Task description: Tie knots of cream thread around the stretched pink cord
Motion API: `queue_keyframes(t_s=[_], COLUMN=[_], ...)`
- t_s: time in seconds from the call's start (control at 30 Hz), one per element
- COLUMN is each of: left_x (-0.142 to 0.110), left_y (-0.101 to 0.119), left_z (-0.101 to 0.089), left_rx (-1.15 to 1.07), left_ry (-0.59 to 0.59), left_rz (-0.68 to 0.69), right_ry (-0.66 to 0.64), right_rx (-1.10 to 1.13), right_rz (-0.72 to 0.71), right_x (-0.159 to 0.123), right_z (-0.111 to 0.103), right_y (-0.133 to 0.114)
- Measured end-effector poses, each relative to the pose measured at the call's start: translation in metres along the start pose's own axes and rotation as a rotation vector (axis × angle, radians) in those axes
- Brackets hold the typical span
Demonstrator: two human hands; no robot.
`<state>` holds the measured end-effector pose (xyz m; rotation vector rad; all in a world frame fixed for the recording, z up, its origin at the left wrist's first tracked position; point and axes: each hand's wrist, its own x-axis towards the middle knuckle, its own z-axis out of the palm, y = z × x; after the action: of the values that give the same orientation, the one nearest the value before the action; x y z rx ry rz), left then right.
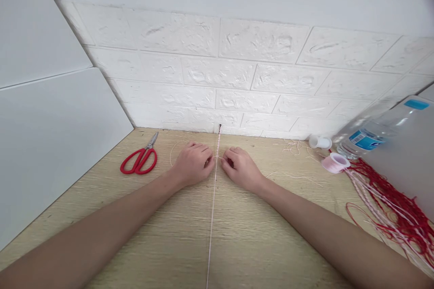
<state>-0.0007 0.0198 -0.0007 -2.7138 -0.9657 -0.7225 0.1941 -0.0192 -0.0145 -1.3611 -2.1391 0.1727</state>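
Note:
A pale pink cord (212, 207) runs taut from a dark fixing point (220, 125) at the wall's foot down toward me. Its upper stretch is a thicker knotted part (218, 143). My left hand (194, 162) is closed just left of the cord, thumb and fingertips pinching a thin thread whose loop (171, 153) curves out behind the hand. On the other side, my right hand (241, 168) pinches the same thin thread close to the cord. The thread's loose end (294, 176) appears to trail off to the right across the tabletop.
Red-handled scissors (139, 160) lie on the wooden table (162, 244) at left. At right are a white spool (320, 142), a pink thread spool (335, 162), a water bottle (368, 137), thread scraps (294, 146) and a heap of red and pink cords (403, 216). A white brick-patterned wall (237, 72) stands behind.

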Motion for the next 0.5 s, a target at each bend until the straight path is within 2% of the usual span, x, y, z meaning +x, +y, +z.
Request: queue_keyframes(t_s=[0.5], left_x=[0.0006], left_y=[-0.0009], left_z=[0.0035], left_rx=[0.049], left_ry=[-0.011], left_rz=[0.015], right_ry=[-0.008], right_rx=[-0.004], right_rz=[0.009], right_x=[0.0004], right_z=[0.0013], right_y=[0.0014])
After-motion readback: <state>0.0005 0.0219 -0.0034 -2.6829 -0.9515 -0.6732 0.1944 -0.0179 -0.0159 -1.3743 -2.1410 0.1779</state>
